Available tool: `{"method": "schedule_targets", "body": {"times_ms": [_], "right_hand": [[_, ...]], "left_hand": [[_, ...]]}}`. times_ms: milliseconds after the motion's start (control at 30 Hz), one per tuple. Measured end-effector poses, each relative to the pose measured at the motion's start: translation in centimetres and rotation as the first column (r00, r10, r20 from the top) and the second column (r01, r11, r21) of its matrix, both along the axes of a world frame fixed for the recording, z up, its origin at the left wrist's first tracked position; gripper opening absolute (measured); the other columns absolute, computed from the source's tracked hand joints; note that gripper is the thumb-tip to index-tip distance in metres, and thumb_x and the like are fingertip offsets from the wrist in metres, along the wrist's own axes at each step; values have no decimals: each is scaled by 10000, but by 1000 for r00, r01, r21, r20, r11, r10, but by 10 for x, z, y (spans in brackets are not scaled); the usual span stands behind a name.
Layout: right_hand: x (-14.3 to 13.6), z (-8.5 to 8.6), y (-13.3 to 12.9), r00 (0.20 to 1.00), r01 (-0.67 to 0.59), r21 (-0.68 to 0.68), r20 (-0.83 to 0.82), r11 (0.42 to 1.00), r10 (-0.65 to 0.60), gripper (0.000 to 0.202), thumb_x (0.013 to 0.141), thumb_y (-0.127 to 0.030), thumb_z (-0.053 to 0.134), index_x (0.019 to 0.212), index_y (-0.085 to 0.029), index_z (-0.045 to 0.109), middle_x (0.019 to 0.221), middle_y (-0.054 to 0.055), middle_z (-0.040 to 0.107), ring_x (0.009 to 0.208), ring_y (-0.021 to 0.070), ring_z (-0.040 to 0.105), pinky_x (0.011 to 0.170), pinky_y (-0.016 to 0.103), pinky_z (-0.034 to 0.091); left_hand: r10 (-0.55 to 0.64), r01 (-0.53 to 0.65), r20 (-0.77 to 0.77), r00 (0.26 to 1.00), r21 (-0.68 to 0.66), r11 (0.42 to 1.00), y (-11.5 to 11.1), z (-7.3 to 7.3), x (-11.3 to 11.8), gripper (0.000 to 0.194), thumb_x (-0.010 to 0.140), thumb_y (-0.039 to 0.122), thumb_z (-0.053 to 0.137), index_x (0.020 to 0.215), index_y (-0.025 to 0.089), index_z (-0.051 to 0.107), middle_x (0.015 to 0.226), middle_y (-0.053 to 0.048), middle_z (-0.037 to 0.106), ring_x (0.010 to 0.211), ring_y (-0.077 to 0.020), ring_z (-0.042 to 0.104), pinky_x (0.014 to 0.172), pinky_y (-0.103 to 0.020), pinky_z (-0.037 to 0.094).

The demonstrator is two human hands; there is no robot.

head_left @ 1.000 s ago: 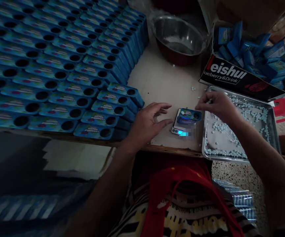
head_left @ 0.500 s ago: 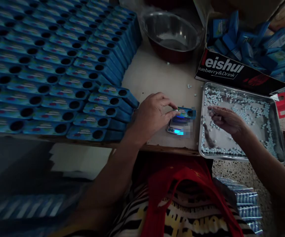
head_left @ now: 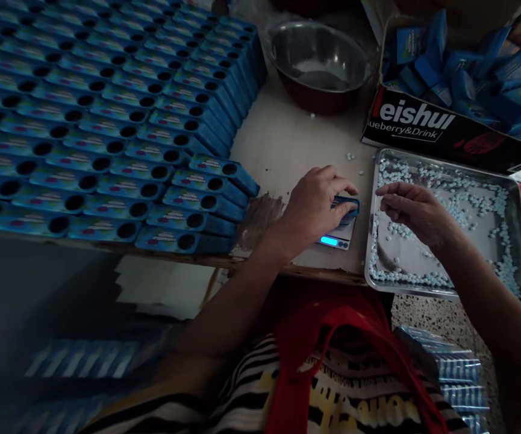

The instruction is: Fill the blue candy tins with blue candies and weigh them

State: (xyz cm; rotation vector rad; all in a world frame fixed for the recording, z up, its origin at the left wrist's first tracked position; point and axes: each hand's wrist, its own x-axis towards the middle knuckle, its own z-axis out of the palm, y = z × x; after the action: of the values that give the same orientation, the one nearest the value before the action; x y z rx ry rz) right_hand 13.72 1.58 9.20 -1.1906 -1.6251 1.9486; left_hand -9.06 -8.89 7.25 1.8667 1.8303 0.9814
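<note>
Rows of blue boxes (head_left: 111, 129) are crowding our left, possibly toppling if our forearm (head_left: 251, 282) is swinging wide. A tray (head_left: 409, 247) is lying under our right hand (head_left: 416, 211), whose hold is unclear. Our left hand (head_left: 317, 202) is clasping a small box (head_left: 347, 218) on the scale (head_left: 329, 240); haste could be tipping it.

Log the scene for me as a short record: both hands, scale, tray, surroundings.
Left hand: fingers at a blue box; grip unclear
Scale: under the box; display lit, digits unreadable
Right hand: over the tray's left part; fingers close together, contents unclear
Tray: metal, scattered with pale pellets
Left side: rows of boxes with dark round openings
Far side: metal basin
Behind tray: black carton full of blue packs
</note>
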Motion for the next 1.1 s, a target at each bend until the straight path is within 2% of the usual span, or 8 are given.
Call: {"method": "schedule_targets", "body": {"times_ms": [100, 233, 400, 567, 700, 867, 1100], "right_hand": [[-16, 14, -4, 983, -174, 172, 85, 970, 161, 266, 887, -405, 864, 1034, -199, 781, 735, -24, 601, 655, 117, 474, 598, 267, 359], [-36, 29, -3, 909, -403, 376, 274, 834, 316, 203, 925, -361, 783, 1021, -183, 805, 744, -18, 609, 710, 138, 491, 666, 294, 363], [-48, 38, 3, 846, -504, 478, 441, 719, 300, 197, 929, -338, 746, 1010, -173, 817, 760, -5, 645, 741, 156, 516, 701, 310, 358], [-56, 47, -5, 738, -633, 500, 620, 591, 267, 154, 925, -211, 710, 1018, -203, 832, 808, 1, 718, 745, 154, 571, 731, 301, 390], [-65, 50, -12, 640, -726, 478, 733, 494, 231, 236, 884, -107, 702, 1041, -221, 837, 911, 23, 778, 803, 172, 643, 783, 304, 437], [-73, 51, -13, 609, -749, 492, 774, 444, 171, 341, 829, -57, 730, 1119, -205, 832, 1004, 52, 797, 887, 200, 685, 841, 315, 473], [-72, 52, -20, 625, -729, 511, 768, 456, 138, 312, 869, -20, 682, 1031, -213, 867, 1031, 71, 826, 929, 220, 729, 889, 342, 509]], "left_hand": [[81, -83, 39, 996, 36, 996, -11, -1, -12, 174, 945, 221, 824, 1119, 236, 835, 1155, -52, 801, 1157, -276, 733, 1085, -429, 579], [219, -229, 133, 967, 62, 972, -40, -2, -42, 117, 961, 284, 826, 1070, 242, 826, 1114, -45, 807, 1101, -277, 748, 1027, -440, 605], [343, -369, 212, 915, 96, 925, -66, -6, -66, 88, 962, 315, 824, 1017, 247, 821, 1082, -26, 811, 1041, -275, 757, 988, -464, 617], [311, -335, 264, 913, 51, 941, -70, -16, -72, 65, 962, 345, 804, 1013, 307, 791, 1087, -7, 796, 1086, -290, 746, 1025, -480, 601], [290, -318, 290, 912, 52, 947, -70, -17, -74, 93, 962, 340, 800, 1050, 314, 783, 1091, -26, 775, 1091, -302, 731, 1020, -494, 594], [269, -293, 308, 913, 35, 955, -70, -18, -76, 142, 981, 426, 795, 1076, 323, 777, 1106, -42, 744, 1118, -317, 718, 1013, -499, 601], [223, -246, 304, 926, 40, 968, -66, -23, -73, 253, 983, 542, 794, 1102, 319, 791, 1169, -45, 739, 1075, -274, 718, 982, -435, 624]]}}
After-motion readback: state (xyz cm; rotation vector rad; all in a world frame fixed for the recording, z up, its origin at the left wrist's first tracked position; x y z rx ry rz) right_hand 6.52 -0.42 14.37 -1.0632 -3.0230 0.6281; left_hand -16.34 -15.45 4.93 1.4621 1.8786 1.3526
